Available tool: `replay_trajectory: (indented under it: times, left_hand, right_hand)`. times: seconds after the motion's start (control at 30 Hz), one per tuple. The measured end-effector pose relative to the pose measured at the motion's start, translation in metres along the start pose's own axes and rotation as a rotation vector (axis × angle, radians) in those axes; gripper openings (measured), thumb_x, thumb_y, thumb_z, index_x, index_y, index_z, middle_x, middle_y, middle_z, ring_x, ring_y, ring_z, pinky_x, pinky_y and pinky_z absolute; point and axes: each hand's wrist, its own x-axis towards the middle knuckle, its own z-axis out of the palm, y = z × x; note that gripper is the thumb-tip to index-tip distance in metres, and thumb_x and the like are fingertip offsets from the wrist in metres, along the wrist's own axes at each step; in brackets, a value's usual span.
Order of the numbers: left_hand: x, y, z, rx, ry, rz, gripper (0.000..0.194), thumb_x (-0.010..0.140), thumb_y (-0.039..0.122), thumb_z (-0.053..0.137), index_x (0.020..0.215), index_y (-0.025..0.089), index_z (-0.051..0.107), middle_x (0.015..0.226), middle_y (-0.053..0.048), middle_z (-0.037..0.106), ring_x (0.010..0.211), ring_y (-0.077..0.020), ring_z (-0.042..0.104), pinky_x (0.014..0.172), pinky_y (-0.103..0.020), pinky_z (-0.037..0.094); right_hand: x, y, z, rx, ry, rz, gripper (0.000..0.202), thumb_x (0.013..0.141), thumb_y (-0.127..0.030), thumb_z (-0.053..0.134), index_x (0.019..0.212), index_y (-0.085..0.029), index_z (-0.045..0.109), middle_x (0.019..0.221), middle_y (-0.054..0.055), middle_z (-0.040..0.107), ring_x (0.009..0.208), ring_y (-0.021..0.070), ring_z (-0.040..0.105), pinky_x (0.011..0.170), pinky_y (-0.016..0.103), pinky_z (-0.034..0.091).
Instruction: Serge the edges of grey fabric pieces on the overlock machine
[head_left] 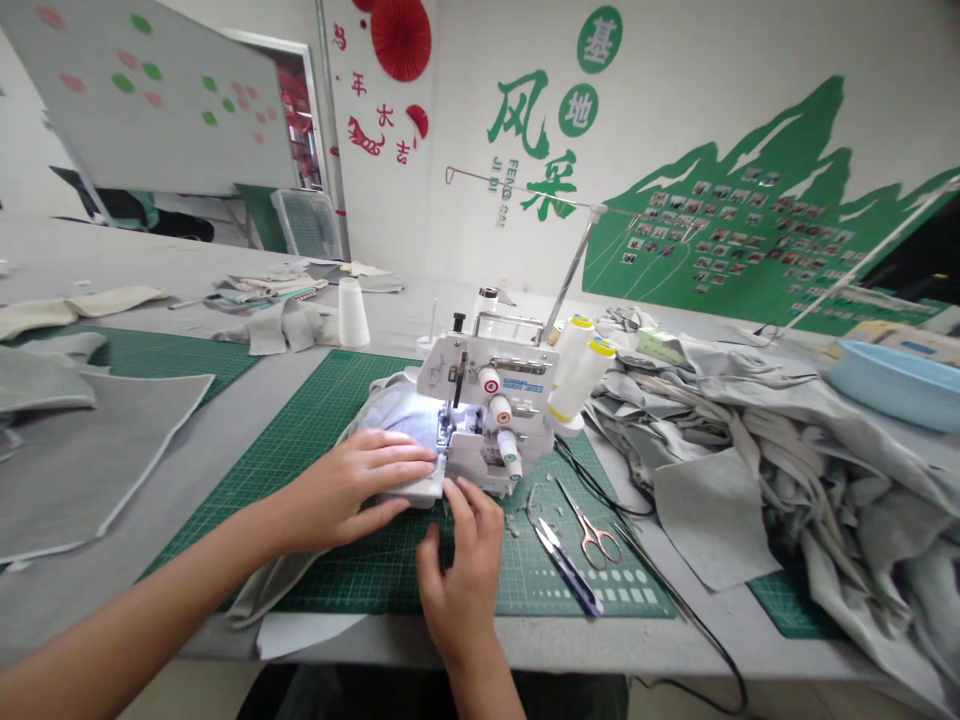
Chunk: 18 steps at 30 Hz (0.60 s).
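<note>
A white serger (487, 400) with several coloured tension dials stands on a green cutting mat (352, 590), its lamp lit over the needle area. Grey fabric (401, 415) lies on its bed left of the presser foot and trails toward the table's front edge. My left hand (352, 490) rests flat on this fabric, fingers stretched toward the foot. Just in front of the bed's corner is my right hand (465, 560), thumb and forefinger apart, fingertips near the fabric edge below the needle. Whether those fingertips touch cloth is hard to see.
Right of the serger lie small scissors (596, 535), thread snips (570, 570) and black cables (675, 590). A heap of grey cloth (817, 470) and a blue basin (900, 385) fill the right side. Thread cones (574, 365) stand behind; grey panels (97, 450) lie left.
</note>
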Motion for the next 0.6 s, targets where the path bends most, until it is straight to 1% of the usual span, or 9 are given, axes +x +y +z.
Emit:
replay_trajectory:
  times: [0.13,0.27,0.43,0.6]
  left_hand:
    - [0.0,0.001,0.005,0.019,0.041,-0.022,0.045,0.094,0.025,0.057,0.138,0.027,0.056,0.14,-0.006,0.062,0.128,-0.026,0.054,0.11,-0.044,0.043]
    - [0.0,0.005,0.011,0.054,0.099,-0.041,0.047,0.092,0.025,0.058,0.139,0.026,0.055,0.142,-0.006,0.059,0.129,-0.0265,0.052,0.109,-0.044,0.043]
    - [0.002,0.017,0.021,0.129,0.158,-0.099,0.052,0.09,0.027,0.061,0.141,0.022,0.053,0.142,-0.009,0.059,0.127,-0.0282,0.052,0.107,-0.045,0.044]
    - [0.003,0.032,0.029,0.165,0.215,-0.179,0.055,0.087,0.025,0.063,0.141,0.02,0.052,0.142,-0.01,0.058,0.127,-0.0293,0.051,0.106,-0.045,0.043]
  right_hand:
    - [0.0,0.0,-0.001,0.002,0.014,-0.002,0.048,0.089,-0.01,0.052,0.136,-0.02,0.054,0.126,0.014,0.057,0.116,0.0277,0.055,0.095,0.049,0.051]
    - [-0.002,0.001,-0.001,0.006,0.0,-0.001,0.047,0.09,-0.009,0.051,0.136,-0.019,0.053,0.128,0.015,0.056,0.118,0.0275,0.054,0.096,0.049,0.05]
    - [-0.003,0.002,-0.001,0.017,-0.007,0.0,0.047,0.089,-0.009,0.052,0.136,-0.018,0.053,0.128,0.015,0.055,0.119,0.0273,0.053,0.098,0.049,0.049]
    - [-0.002,0.002,-0.002,0.019,0.008,-0.005,0.047,0.089,-0.01,0.053,0.135,-0.019,0.054,0.126,0.015,0.058,0.117,0.0272,0.055,0.096,0.049,0.051]
